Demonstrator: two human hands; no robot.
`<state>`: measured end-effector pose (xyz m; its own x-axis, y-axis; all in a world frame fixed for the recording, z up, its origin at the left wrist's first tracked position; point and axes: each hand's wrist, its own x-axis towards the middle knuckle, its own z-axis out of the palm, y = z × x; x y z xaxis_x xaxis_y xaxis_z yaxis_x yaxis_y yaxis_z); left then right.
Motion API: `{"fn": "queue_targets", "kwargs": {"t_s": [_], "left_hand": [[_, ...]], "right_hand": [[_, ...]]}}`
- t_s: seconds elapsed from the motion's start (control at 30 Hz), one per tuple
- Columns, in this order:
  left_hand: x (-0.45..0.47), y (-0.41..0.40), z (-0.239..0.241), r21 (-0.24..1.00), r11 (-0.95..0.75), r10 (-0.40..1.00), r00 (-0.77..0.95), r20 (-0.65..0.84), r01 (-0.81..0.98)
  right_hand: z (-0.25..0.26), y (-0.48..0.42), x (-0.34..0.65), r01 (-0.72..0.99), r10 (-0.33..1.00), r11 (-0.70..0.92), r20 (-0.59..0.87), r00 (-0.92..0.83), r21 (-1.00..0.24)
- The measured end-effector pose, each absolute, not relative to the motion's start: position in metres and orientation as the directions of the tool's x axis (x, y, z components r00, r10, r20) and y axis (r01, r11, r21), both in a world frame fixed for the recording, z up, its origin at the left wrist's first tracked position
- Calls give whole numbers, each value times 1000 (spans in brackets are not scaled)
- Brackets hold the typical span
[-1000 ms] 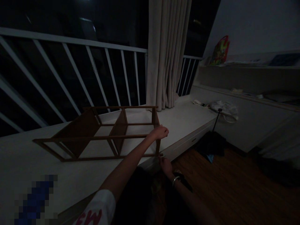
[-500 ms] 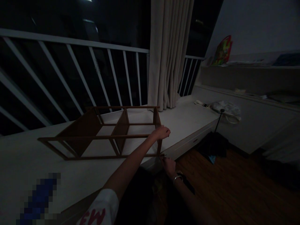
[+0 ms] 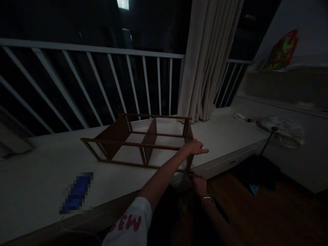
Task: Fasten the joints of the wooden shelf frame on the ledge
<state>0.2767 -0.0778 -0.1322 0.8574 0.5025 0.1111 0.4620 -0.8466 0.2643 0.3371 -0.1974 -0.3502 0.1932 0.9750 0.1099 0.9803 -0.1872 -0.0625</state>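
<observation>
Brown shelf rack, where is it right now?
In the head view, the brown shelf rack lies near the center on the white ledge, in front of the white railing, with the left hand and right hand at its right end.

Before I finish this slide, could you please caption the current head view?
Left hand and right hand at one end of a brown frame on a white ledge.

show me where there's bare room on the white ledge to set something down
The white ledge has bare patches right of the wooden rack, between the curtain and white strap; and left of it, between the rack's end, the railing and the blurred blue item. The rack's right end is crowded by the left hand and right hand.
</observation>
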Motion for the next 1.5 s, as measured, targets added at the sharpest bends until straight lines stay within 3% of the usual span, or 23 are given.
{"fn": "queue_targets", "kwargs": {"t_s": [0.17,0.57,0.77,1.1,1.5], "left_hand": [[274,-74,-136,281,-844,495,865,80,457],[274,-76,-134,251,-855,488,868,90,455],[273,-79,-130,228,-842,514,856,61,489],[274,-80,-129,216,-859,494,861,116,464],[283,-72,-144,228,-855,508,844,175,467]], "right_hand": [[-360,-196,335,978,965,-206,161,209,-36],[-359,-201,340,987,973,-121,183,138,-102],[-363,-200,345,988,980,-145,132,151,-50],[-355,-204,349,971,956,-229,172,237,-66],[-358,-198,346,894,946,-302,13,324,-330]]}}
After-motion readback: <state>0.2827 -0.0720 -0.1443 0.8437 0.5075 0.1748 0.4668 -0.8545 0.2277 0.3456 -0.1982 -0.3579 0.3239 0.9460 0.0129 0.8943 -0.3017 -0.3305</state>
